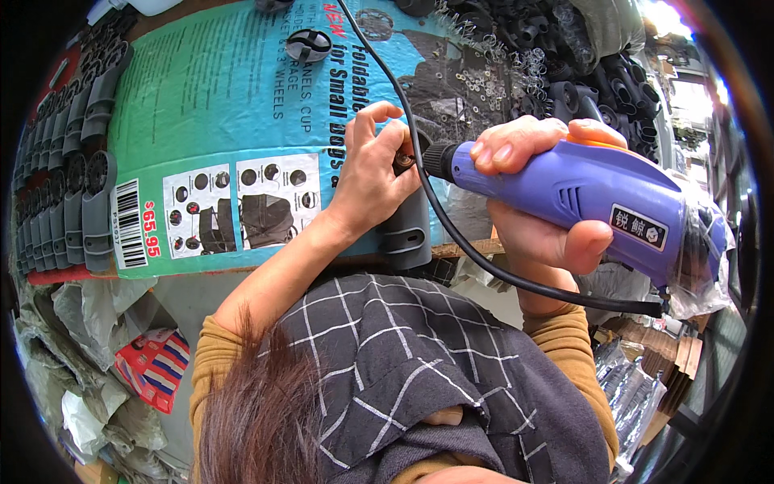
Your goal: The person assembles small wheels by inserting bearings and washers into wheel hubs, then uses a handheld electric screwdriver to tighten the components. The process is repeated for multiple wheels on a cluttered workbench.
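Note:
My right hand is wrapped round a purple electric screwdriver with an orange switch piece on top. The tool lies level, its black ribbed nose pointing left toward my left hand. The left fingers are curled at a dark grey plastic part, whose lower end overhangs the table's near edge. A small coppery piece shows by the left fingertips, right at the tool's nose. Fingers and cable hide most of that contact. A black cable loops in front of the nose to the tool's rear.
Grey plastic parts with round wheel-like ends stand in rows on the left. A printed cardboard sheet covers the table; a round black piece lies on it. Small rings and piled black parts are at far right.

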`<state>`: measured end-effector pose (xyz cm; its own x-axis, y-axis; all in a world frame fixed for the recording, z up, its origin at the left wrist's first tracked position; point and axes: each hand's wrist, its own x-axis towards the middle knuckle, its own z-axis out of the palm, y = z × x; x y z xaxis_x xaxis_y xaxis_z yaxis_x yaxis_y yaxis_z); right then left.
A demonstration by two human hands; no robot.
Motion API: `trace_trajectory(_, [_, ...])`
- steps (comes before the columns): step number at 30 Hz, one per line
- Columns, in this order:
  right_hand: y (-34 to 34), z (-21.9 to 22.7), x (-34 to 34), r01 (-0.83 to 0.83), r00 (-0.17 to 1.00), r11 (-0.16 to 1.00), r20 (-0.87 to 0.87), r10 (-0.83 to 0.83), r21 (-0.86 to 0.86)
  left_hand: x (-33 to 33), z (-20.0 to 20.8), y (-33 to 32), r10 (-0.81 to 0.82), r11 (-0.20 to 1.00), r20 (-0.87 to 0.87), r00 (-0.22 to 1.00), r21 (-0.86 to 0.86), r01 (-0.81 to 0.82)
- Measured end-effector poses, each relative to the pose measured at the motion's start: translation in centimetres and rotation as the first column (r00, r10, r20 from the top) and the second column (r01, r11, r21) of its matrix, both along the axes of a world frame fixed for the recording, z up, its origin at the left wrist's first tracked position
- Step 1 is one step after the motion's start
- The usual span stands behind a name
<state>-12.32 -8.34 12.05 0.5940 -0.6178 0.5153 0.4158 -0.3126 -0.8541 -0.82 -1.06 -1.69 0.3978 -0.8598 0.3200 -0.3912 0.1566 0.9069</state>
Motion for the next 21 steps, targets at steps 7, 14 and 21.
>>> trace_trajectory(7, [-0.4, 0.2, 0.4, -0.027, 0.993, 1.0, -0.111, 0.026, -0.009, -0.2, 0.6, -0.2, 0.015, 1.0, -0.055, 0.998, 0.016, -0.014])
trace_trajectory(14, [-1.4, 0.4, 0.5, -0.186, 0.971, 0.98, -0.168, 0.172, -0.07, -0.4, 0.7, -0.3, 0.05, 0.999, -0.071, 0.996, 0.019, -0.049])
trace_trajectory(21, [-1.8, 0.9, 0.8, -0.212, 0.93, 0.972, -0.328, 0.168, -0.103, -0.2, 0.4, -0.7, 0.058, 0.998, -0.059, 0.997, -0.015, -0.059])
